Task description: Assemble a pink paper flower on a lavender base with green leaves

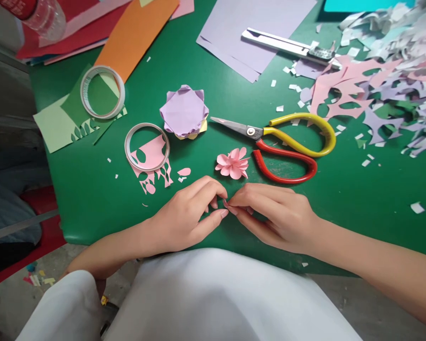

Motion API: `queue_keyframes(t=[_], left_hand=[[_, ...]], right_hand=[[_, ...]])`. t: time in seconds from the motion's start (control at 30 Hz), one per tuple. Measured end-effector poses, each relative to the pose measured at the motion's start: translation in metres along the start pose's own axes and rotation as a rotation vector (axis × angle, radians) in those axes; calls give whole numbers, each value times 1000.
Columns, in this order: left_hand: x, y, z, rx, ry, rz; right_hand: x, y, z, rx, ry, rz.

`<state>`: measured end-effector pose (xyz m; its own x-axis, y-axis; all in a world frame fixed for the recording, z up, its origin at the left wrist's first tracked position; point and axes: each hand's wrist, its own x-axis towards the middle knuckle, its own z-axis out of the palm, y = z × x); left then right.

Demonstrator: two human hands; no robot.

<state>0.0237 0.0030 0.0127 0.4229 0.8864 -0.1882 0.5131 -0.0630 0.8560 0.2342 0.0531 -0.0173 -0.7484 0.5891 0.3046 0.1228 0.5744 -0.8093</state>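
Observation:
Both hands meet near the front edge of the green table, fingertips bent toward each other. My right hand (280, 213) pinches a small pink paper petal (226, 204) between thumb and index finger. The fingers of my left hand (191, 213) curl in at the petal's other side and touch it; they partly hide it. Just beyond the fingertips lies a pink paper flower (233, 164) with several rounded petals. Behind it are scissors (261, 131) with one yellow and one red handle, blades slightly apart. A folded lilac paper piece (184, 111) with yellow beneath sits to their left.
Two tape rolls (128, 148) (84, 97) rest on cut pink and green paper at left. Orange (138, 35) and lilac sheets (230, 38) lie at the back, with a box cutter (287, 45). Paper scraps (386, 90) pile up at right. A bottle (48, 21) is back left.

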Motion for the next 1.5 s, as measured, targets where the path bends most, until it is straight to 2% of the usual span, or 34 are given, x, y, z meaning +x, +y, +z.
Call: queue_keyframes(t=[0.83,1.17,1.5], left_hand=[[2,1,-2,82,-29,24],[2,-1,-1,105,46,118],[2,-1,0,76,93,138]], right_hand=[[-3,2,1,1,-22,-13],[-2,0,-1,-19,-14,6],[-3,1,-1,-11,-25,-3]])
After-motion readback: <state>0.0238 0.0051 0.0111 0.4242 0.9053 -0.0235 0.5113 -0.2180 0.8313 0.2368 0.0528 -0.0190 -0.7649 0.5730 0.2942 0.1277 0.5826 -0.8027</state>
